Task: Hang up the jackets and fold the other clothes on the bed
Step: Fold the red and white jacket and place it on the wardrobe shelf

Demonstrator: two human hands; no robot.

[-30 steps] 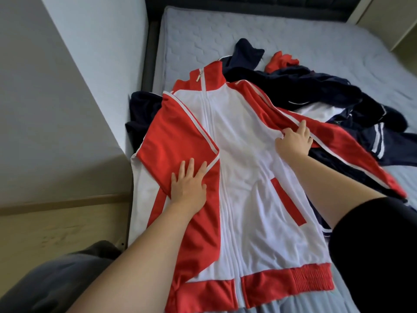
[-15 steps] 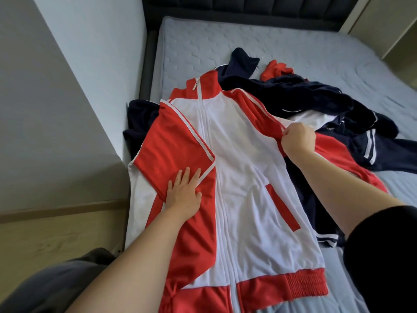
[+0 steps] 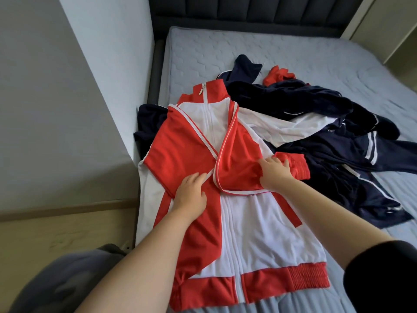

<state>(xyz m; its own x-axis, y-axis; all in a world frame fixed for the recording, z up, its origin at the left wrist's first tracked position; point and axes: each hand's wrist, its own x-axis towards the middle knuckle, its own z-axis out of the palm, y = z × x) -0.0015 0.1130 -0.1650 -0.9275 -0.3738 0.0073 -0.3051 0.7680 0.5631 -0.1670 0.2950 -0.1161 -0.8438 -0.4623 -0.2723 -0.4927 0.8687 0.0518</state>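
Note:
A red and white zip jacket (image 3: pixel 255 233) lies front-up at the near left of the bed, both red sleeves folded across its chest. My left hand (image 3: pixel 191 195) rests flat on the left sleeve where the two sleeves cross. My right hand (image 3: pixel 274 172) presses with straight fingers on the right sleeve, beside its ribbed red cuff (image 3: pixel 293 166). Behind and to the right lies a heap of navy clothes (image 3: pixel 316 114) with white stripes, a white piece and a small red garment (image 3: pixel 278 75) among them.
The grey quilted mattress (image 3: pixel 225 55) stretches back to a dark padded headboard (image 3: pixel 248 14). A grey wall (image 3: pixel 101 64) runs close along the bed's left side, with wooden floor (image 3: pixel 56 233) below it. My grey-clad knee (image 3: pixel 56 283) is at bottom left.
My right hand gripped the right sleeve, drew it leftward across the jacket's chest and laid it flat over the left sleeve. My left hand stayed pressing on the left sleeve.

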